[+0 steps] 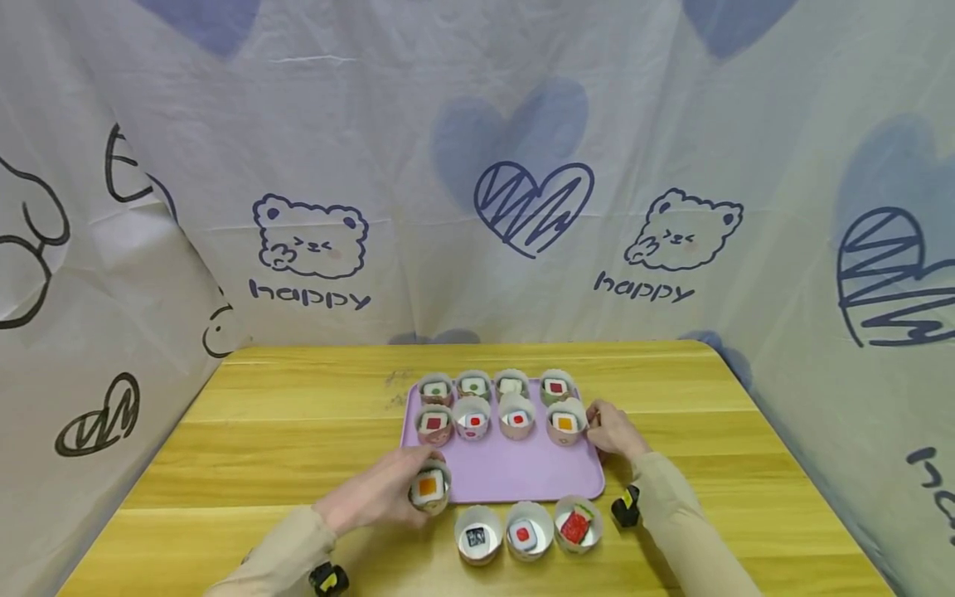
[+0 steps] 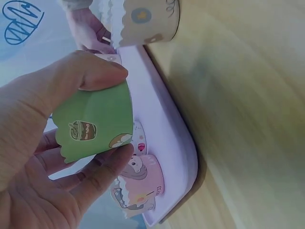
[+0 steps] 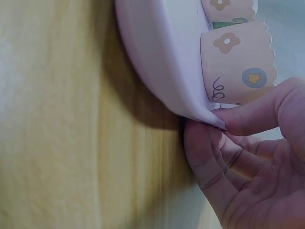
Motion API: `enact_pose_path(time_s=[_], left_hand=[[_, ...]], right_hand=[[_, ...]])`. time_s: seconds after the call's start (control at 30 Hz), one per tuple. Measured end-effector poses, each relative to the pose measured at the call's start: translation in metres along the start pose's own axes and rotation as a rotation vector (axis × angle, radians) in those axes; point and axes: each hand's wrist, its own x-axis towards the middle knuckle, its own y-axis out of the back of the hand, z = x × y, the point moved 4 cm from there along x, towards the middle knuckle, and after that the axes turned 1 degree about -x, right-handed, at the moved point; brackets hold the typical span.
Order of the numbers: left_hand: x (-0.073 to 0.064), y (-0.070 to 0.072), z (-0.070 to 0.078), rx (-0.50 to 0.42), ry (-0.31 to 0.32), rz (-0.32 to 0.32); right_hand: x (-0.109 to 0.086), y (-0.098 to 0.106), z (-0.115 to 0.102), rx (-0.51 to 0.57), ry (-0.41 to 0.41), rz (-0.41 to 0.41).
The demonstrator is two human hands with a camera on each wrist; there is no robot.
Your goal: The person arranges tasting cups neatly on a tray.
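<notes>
My left hand (image 1: 390, 489) grips a paper cupcake cup (image 1: 429, 487) with an orange-topped white piece inside. In the left wrist view this cup (image 2: 97, 121) is green with a drink printed on it, thumb on one side and fingers on the other. It hangs at the near left corner of a pink-purple tray (image 1: 515, 468). My right hand (image 1: 615, 429) pinches the tray's right rim (image 3: 198, 112) between thumb and fingers. Beside that thumb stands a beige cup (image 3: 236, 64) with flower and star prints. Two rows of similar cups, such as one with a red square (image 1: 555, 386), fill the tray's far half.
In front of the tray, on the wooden table (image 1: 298, 414), stand three cups: one with a black-and-white piece (image 1: 477, 537), one with a red-dotted piece (image 1: 524, 535) and one with a red piece (image 1: 576, 527). A printed cloth (image 1: 418, 274) hangs behind and at the sides.
</notes>
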Motion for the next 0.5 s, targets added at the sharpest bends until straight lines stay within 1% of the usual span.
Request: enact_pose_path(time_s=[0.07, 0.23, 0.33, 0.5], left_hand=[[0.002, 0.001, -0.001, -0.006, 0.011, -0.004], [0.009, 0.004, -0.005, -0.004, -0.002, -0.002], [0.012, 0.004, -0.007, -0.008, -0.013, -0.008], [0.018, 0.005, -0.01, -0.01, -0.002, -0.011]], right_hand=[[0.0, 0.0, 0.001, -0.006, 0.004, 0.002], [0.001, -0.001, 0.002, -0.016, 0.012, 0.002], [0.001, -0.001, 0.003, -0.016, -0.002, -0.006], [0.002, -0.001, 0.003, -0.027, -0.007, -0.003]])
